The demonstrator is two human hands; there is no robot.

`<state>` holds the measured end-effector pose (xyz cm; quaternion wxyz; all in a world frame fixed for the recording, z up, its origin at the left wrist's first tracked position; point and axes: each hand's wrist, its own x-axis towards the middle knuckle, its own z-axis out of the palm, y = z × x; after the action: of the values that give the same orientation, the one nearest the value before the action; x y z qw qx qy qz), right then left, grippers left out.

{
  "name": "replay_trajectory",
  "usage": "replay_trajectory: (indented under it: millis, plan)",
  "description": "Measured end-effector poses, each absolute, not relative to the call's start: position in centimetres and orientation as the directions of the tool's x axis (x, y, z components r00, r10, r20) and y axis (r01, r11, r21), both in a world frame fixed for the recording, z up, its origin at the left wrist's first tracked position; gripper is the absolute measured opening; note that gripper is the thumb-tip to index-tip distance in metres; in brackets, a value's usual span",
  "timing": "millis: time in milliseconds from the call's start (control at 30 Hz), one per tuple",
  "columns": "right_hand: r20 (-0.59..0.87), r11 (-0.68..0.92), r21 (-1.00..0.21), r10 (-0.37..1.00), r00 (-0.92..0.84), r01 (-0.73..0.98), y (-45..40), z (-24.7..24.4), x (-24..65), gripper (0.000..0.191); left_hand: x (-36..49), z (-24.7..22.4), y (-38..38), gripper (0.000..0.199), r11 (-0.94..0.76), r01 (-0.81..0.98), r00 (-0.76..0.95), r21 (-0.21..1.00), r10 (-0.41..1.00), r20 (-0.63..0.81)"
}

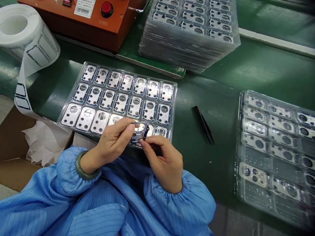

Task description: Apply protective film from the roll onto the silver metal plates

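Note:
My left hand point(113, 144) and my right hand point(164, 160) both pinch a small metal plate with holes and a dark blue film edge point(139, 132), just above the front of a clear plastic tray point(175, 98). That tray holds rows of similar silver plates with blue borders point(135, 105). My hands hide its front right corner. Black tweezers point(204, 126) lie on the green bench point(221, 75) to the right of my right hand, not touching it. I wear blue striped sleeves point(177, 200) and a green bangle point(82, 165) on my left wrist.
A stack of filled clear trays point(187, 49) stands behind. Another tray of metal plates point(275, 157) lies at the right. An orange box with a red button point(107, 9) stands back left, near a label roll point(22, 29). A cardboard box with white tissue point(14, 141) is at lower left.

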<state>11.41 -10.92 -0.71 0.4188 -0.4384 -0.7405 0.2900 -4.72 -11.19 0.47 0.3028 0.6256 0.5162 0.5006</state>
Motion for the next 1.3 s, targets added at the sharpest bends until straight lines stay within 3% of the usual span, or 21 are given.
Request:
replay_trajectory:
  millis: [600, 867, 1067, 1300]
  plan:
    - [0.394, 0.488, -0.776, 0.87, -0.296, 0.4, -11.0, -0.5, 11.5, 0.007, -4.5, 0.2, -11.4, 0.016, -0.322, 0.442, -0.058, 0.837, 0.921, 0.385]
    - [0.489, 0.562, -0.704, 0.827, -0.276, 0.434, -11.3, -0.4, 11.4, 0.012, -4.3, 0.5, -11.5, 0.017, -0.295, 0.516, -0.087, 0.804, 0.916, 0.392]
    - [0.597, 0.62, -0.552, 0.761, -0.254, 0.558, -11.6, -0.8, 11.2, 0.012, -4.2, 0.4, -11.5, 0.017, -0.27, 0.516, -0.102, 0.813, 0.923, 0.371]
    - [0.575, 0.555, -0.604, 0.8, -0.168, 0.572, -12.0, -1.3, 11.3, 0.017, -4.3, 0.3, -11.5, 0.021, -0.219, 0.489, -0.112, 0.845, 0.944, 0.31]
